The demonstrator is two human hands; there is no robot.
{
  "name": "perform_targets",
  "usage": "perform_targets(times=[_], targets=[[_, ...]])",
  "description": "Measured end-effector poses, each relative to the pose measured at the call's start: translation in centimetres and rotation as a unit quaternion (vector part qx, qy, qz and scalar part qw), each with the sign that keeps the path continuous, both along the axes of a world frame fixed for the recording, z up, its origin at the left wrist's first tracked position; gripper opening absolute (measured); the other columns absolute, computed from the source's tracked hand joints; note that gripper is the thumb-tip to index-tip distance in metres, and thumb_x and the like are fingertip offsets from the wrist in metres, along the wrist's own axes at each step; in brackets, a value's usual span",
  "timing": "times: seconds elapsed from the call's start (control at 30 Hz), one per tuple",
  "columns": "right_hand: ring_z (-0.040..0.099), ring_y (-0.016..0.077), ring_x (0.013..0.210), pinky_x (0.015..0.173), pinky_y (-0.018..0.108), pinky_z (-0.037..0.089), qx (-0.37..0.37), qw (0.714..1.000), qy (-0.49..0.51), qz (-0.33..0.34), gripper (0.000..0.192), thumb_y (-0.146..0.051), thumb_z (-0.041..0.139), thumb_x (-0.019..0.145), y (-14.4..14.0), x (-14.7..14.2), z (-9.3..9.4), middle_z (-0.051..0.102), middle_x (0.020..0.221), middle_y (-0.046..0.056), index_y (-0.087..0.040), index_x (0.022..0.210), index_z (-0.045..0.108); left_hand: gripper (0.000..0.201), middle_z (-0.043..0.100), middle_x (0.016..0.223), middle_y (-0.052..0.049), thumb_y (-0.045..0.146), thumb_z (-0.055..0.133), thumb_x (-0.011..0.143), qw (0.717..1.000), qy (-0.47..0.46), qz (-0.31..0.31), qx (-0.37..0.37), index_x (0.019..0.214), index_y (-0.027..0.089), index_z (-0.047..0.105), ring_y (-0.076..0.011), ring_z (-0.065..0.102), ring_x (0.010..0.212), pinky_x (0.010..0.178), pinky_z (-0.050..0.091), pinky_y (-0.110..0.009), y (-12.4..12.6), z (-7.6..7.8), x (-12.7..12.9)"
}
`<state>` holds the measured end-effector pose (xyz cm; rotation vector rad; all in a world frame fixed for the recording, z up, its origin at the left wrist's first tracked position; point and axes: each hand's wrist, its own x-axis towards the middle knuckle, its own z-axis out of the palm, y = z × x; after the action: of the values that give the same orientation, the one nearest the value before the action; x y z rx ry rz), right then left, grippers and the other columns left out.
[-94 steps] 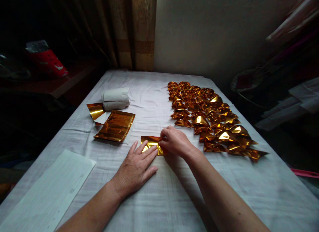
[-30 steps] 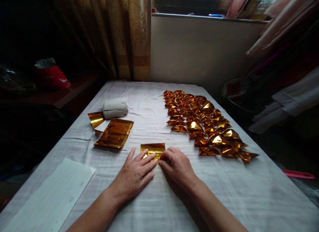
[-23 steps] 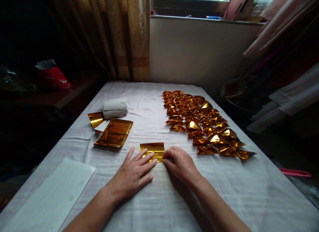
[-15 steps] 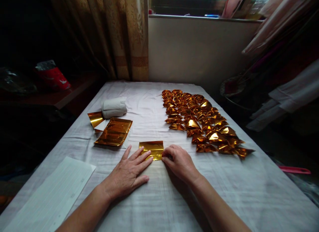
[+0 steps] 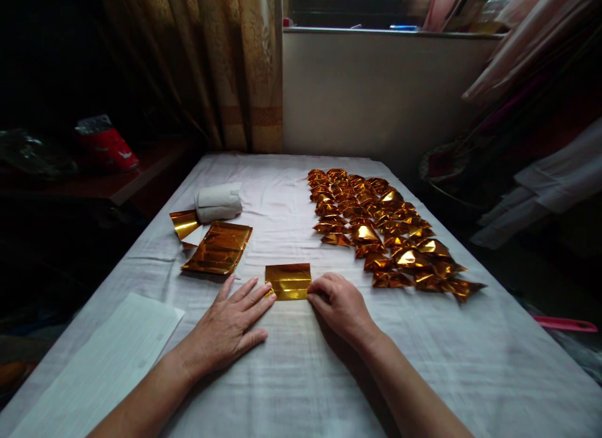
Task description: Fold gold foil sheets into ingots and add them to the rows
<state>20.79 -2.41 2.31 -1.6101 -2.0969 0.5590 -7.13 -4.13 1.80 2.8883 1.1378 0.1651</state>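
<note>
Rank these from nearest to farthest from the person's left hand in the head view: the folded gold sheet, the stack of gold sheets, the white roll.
1. Folded gold sheet, touching the left hand at its fingers.
2. Stack of gold sheets, ahead, slightly left.
3. White roll, farther back behind the stack.

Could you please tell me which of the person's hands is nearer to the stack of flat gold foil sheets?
Left. The left hand lies flat just below the stack of flat gold foil sheets, apart from it. The right hand is farther off to the side, beyond the folded gold sheet.
</note>
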Motion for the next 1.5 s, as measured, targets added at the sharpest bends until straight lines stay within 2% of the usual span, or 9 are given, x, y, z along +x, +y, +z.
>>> perform_targets(times=[0.13, 0.23, 0.33, 0.47, 0.73, 0.9, 1.1, 1.37, 1.5], targets=[[0.062, 0.0181, 0.084, 0.076, 0.029, 0.046, 0.097, 0.994, 0.052, 0.008, 0.014, -0.019, 0.056, 0.09, -0.3, -0.3, -0.5, 0.069, 0.086, 0.004, -0.023, 0.087, 0.069, 0.059, 0.045, 0.152, -0.005, 0.055, 0.045, 0.096, 1.0, -0.002, 0.021, 0.017, 0.149, 0.03, 0.038, -0.0268, 0.037, 0.142, 0.121, 0.006, -0.048, 0.2, -0.4, 1.2], [0.063, 0.0208, 0.1, 0.09, 0.035, 0.047, 0.141, 0.988, 0.034, 0.044, 0.023, -0.024, 0.05, 0.094, -0.8, -1.3, -0.6, 0.071, 0.107, 0.008, -0.022, 0.107, 0.07, 0.058, 0.046, 0.151, -0.005, 0.055, 0.047, 0.096, 0.999, -0.006, 0.029, 0.032, 0.147, 0.028, 0.042, -0.0265, 0.038, 0.141, 0.12, 0.012, -0.045, 0.6, -0.7, 2.5], [0.047, 0.0265, 0.133, 0.111, 0.046, 0.035, 0.107, 0.986, -0.059, 0.113, 0.044, -0.032, 0.053, 0.094, -1.4, -2.3, -0.6, 0.055, 0.142, 0.011, -0.019, 0.137, 0.055, 0.058, 0.049, 0.149, -0.007, 0.053, 0.045, 0.097, 0.998, -0.025, 0.031, 0.04, 0.148, 0.026, 0.041, -0.0261, 0.04, 0.14, 0.12, 0.015, -0.045, 1.0, -0.8, 3.4], [0.033, 0.0273, 0.144, 0.119, 0.053, 0.022, 0.04, 0.981, -0.146, 0.125, 0.059, -0.044, 0.05, 0.096, -2.2, -2.1, -1.0, 0.036, 0.156, 0.011, -0.018, 0.148, 0.042, 0.057, 0.049, 0.149, -0.007, 0.051, 0.046, 0.097, 0.998, -0.036, 0.028, 0.033, 0.148, 0.025, 0.041, -0.027, 0.04, 0.14, 0.12, 0.015, -0.047, 1.1, -0.7, 3.6], [0.033, 0.0313, 0.144, 0.117, 0.057, 0.022, 0.036, 0.977, -0.206, 0.036, 0.063, -0.049, 0.05, 0.095, -3.0, 0.1, -1.7, 0.038, 0.154, 0.015, -0.015, 0.148, 0.042, 0.052, 0.05, 0.148, -0.007, 0.048, 0.048, 0.097, 0.998, -0.041, 0.036, 0.022, 0.145, 0.027, 0.046, -0.0282, 0.042, 0.138, 0.119, 0.016, -0.051, 0.9, -0.7, 3.5], [0.04, 0.0322, 0.139, 0.115, 0.058, 0.024, 0.066, 0.978, -0.199, 0.02, 0.051, -0.039, 0.052, 0.094, -2.4, -0.6, -0.7, 0.047, 0.148, 0.016, -0.017, 0.14, 0.051, 0.041, 0.062, 0.135, -0.005, 0.041, 0.049, 0.098, 0.993, -0.101, 0.053, 0.03, 0.135, 0.026, 0.056, -0.0254, 0.05, 0.13, 0.119, 0.019, -0.05, 0.4, -0.4, 3.9], [0.045, 0.0329, 0.135, 0.113, 0.054, 0.029, 0.069, 0.978, -0.191, 0.034, 0.042, -0.029, 0.056, 0.09, -1.5, -1.8, 0.4, 0.05, 0.147, 0.015, -0.017, 0.13, 0.058, 0.027, 0.071, 0.119, -0.002, 0.034, 0.05, 0.098, 0.986, -0.153, 0.061, 0.036, 0.118, 0.025, 0.067, -0.0222, 0.059, 0.116, 0.116, 0.028, -0.048, 0.4, -0.2, 4.3], [0.045, 0.0306, 0.133, 0.11, 0.049, 0.035, 0.086, 0.987, -0.122, 0.059, 0.041, -0.029, 0.059, 0.089, -1.2, -1.1, -0.6, 0.052, 0.143, 0.014, -0.019, 0.129, 0.059, 0.025, 0.072, 0.115, -0.002, 0.033, 0.051, 0.098, 0.983, -0.172, 0.061, 0.033, 0.115, 0.024, 0.067, -0.0219, 0.06, 0.113, 0.114, 0.029, -0.047, 0.5, -0.1, 4.3], [0.048, 0.0302, 0.129, 0.108, 0.049, 0.037, 0.108, 0.988, -0.098, 0.057, 0.038, -0.029, 0.06, 0.089, -1.0, -0.7, -1.0, 0.056, 0.14, 0.013, -0.02, 0.126, 0.062, 0.024, 0.069, 0.122, -0.004, 0.033, 0.051, 0.098, 0.983, -0.168, 0.069, 0.036, 0.112, 0.024, 0.068, -0.0228, 0.057, 0.119, 0.115, 0.03, -0.048, 0.5, -0.3, 4.3]])
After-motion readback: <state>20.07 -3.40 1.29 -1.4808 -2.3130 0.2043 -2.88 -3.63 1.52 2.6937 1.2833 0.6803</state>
